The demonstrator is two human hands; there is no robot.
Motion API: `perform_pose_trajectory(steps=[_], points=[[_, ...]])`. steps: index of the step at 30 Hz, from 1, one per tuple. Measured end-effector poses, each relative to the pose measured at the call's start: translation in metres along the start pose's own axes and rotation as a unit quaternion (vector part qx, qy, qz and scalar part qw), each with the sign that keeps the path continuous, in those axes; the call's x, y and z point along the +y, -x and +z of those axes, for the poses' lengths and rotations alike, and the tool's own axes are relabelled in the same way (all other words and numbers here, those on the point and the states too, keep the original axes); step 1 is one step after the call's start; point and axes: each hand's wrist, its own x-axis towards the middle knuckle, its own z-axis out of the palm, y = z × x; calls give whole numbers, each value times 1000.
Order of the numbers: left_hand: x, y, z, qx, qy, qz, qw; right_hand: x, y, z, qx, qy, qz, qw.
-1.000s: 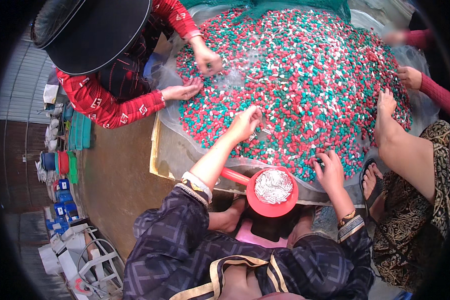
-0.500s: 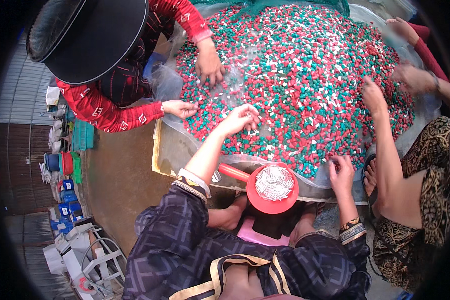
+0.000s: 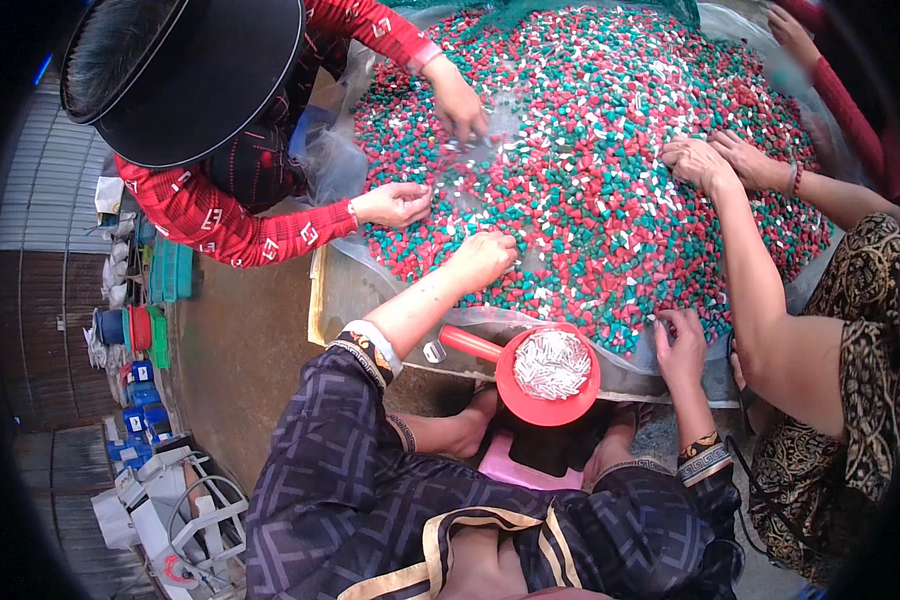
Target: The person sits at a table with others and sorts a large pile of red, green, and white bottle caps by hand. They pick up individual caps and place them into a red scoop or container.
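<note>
I watch the left hand [image 3: 484, 259] curled over the red, green and white pieces [image 3: 610, 215] and the right hand [image 3: 681, 350] bent at their near edge; whether either grips one, I cannot tell. Between the hands, lower in view, sits the red dipper [image 3: 546, 411]. I'd judge light fingertip pinches best, disturbing few neighbours.

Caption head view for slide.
Left hand and right hand at heaped small red, green and white pieces, round red handled scoop nearby.
</note>
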Motion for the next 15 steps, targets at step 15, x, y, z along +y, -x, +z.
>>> perform_pose_trajectory(steps=[15], points=[[-5,8,-19,16,646,-292,705,-25,-31,-12,-88,188,-196,958]])
